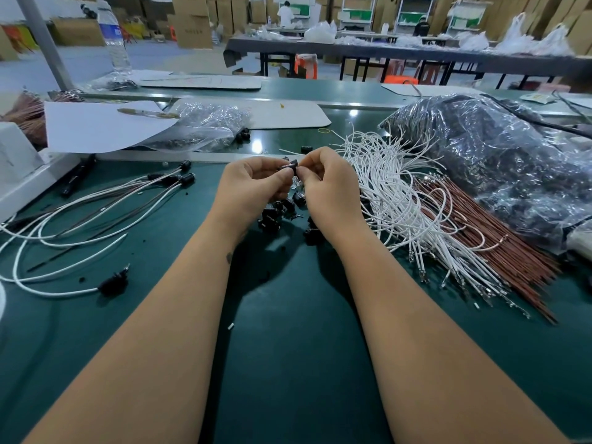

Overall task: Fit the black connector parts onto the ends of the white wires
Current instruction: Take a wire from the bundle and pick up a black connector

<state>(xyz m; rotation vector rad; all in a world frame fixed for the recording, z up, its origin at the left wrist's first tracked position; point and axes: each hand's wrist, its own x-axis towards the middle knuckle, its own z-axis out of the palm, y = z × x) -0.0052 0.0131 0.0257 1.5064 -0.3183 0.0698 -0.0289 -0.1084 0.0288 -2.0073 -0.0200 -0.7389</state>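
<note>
Both hands meet above the green worktop; the left hand and right hand pinch one black connector part between curled fingertips; loose black parts lie beneath; the white wires lie just right.
</note>
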